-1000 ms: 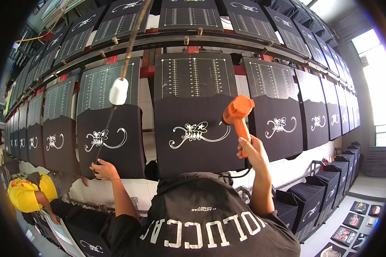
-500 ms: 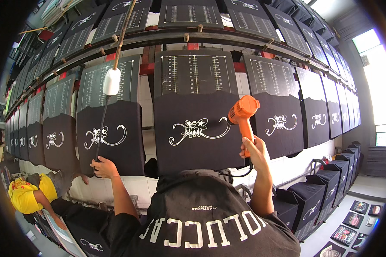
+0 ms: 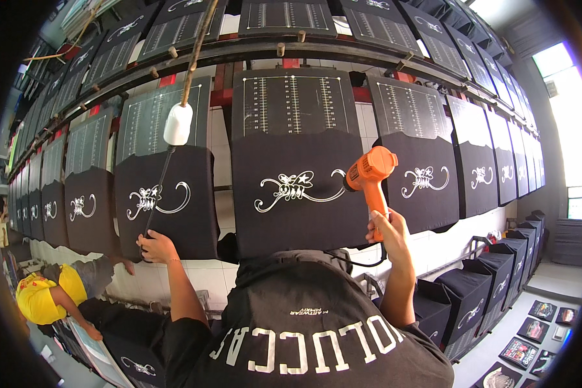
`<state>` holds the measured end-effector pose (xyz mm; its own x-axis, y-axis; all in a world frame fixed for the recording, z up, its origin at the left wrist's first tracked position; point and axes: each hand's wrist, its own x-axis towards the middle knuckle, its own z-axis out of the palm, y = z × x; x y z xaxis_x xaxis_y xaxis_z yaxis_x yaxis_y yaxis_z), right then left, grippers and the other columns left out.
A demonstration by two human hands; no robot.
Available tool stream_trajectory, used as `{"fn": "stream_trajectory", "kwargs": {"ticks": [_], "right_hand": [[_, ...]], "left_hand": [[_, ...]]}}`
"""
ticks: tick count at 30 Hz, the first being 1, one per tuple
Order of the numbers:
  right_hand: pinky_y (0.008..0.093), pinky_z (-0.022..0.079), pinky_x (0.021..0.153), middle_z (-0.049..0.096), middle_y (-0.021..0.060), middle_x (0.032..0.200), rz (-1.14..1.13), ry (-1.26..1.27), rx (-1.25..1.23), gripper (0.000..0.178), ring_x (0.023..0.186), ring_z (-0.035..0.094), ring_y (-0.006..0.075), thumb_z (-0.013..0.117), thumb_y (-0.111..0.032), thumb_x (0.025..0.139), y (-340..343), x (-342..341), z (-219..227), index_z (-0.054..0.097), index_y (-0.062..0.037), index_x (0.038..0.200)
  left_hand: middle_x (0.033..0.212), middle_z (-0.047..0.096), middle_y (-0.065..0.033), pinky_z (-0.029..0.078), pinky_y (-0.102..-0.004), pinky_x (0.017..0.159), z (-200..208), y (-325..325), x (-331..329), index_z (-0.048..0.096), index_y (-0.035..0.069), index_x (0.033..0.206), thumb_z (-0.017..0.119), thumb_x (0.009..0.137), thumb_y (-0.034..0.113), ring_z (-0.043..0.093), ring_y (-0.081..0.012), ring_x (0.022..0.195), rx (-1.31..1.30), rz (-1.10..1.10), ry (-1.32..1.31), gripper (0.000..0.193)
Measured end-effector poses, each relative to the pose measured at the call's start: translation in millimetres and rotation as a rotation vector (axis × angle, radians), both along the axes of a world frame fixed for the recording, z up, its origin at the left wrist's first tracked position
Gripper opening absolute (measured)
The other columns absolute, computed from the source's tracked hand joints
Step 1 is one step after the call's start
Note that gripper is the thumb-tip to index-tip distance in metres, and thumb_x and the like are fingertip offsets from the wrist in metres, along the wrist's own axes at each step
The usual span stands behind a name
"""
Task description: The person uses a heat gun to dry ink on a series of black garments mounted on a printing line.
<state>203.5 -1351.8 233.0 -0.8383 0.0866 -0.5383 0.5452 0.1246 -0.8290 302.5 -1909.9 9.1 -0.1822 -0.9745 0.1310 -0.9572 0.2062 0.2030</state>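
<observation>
My right hand [image 3: 394, 236] is wrapped round the handle of an orange heat gun [image 3: 374, 165]. Its nozzle points left, over the right side of a white line print [image 3: 294, 187] on a black shirt [image 3: 297, 229] stretched over a board. A black cord hangs below the handle. My left hand [image 3: 158, 247] is closed on a thin black cord [image 3: 165, 171] at the lower edge of the neighbouring black shirt [image 3: 191, 239]. Upward, this cord runs to a white connector [image 3: 178, 124] hanging from a brown cable [image 3: 197, 58].
Similar shirt-covered boards [image 3: 84, 223] stretch away on both sides, and another row lies beyond a dark rail [image 3: 239, 55]. At lower left a person in a yellow top [image 3: 42, 297] bends over a frame. Printed pieces [image 3: 518, 354] lie on the floor at lower right.
The heat gun has shifted slightly right and down with my right hand. The white connector has swung a little right. My left hand has risen slightly, still on the cord.
</observation>
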Motion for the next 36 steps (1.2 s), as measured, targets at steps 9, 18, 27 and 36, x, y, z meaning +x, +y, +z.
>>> {"fn": "stream_trajectory", "kwargs": {"ticks": [9, 18, 27, 36], "right_hand": [[0.0236, 0.05, 0.053, 0.059, 0.0034, 0.075, 0.031, -0.022, -0.008, 0.027, 0.056, 0.06, 0.0102, 0.065, -0.025, 0.095, 0, 15, -2, 0.058, -0.0003, 0.099], [0.0236, 0.051, 0.053, 0.06, 0.003, 0.075, 0.009, -0.085, -0.105, 0.026, 0.058, 0.061, 0.0096, 0.065, -0.026, 0.095, -3, 20, 3, 0.059, -0.0005, 0.097], [0.0236, 0.051, 0.05, 0.06, 0.0037, 0.073, 0.005, -0.067, -0.053, 0.026, 0.055, 0.061, 0.0103, 0.065, -0.026, 0.095, -34, 31, 4, 0.058, -0.0005, 0.098], [0.0235, 0.051, 0.051, 0.061, 0.0049, 0.074, 0.072, -0.081, -0.069, 0.032, 0.057, 0.062, 0.0109, 0.066, -0.025, 0.095, -49, 31, 2, 0.058, 0.0033, 0.107]], "left_hand": [[0.156, 0.038, -0.0101, 0.036, -0.0567, 0.107, 12, 7, -7, 0.043, 0.011, 0.143, 0.039, 0.104, 0.041, 0.036, -0.0438, 0.137, 0.021, 0.024, -0.015, 0.05], [0.155, 0.039, -0.01, 0.037, -0.0573, 0.107, 11, 5, -11, 0.042, 0.013, 0.144, 0.039, 0.102, 0.041, 0.035, -0.0421, 0.138, 0.023, 0.044, -0.082, 0.05], [0.16, 0.033, -0.0097, 0.032, -0.0596, 0.11, 10, 2, -11, 0.04, 0.014, 0.146, 0.041, 0.102, 0.041, 0.031, -0.0428, 0.141, 0.089, 0.078, -0.026, 0.051], [0.159, 0.033, -0.0093, 0.036, -0.0603, 0.107, 10, 1, -12, 0.042, 0.014, 0.143, 0.042, 0.101, 0.04, 0.034, -0.042, 0.139, 0.052, 0.051, -0.058, 0.05]]}}
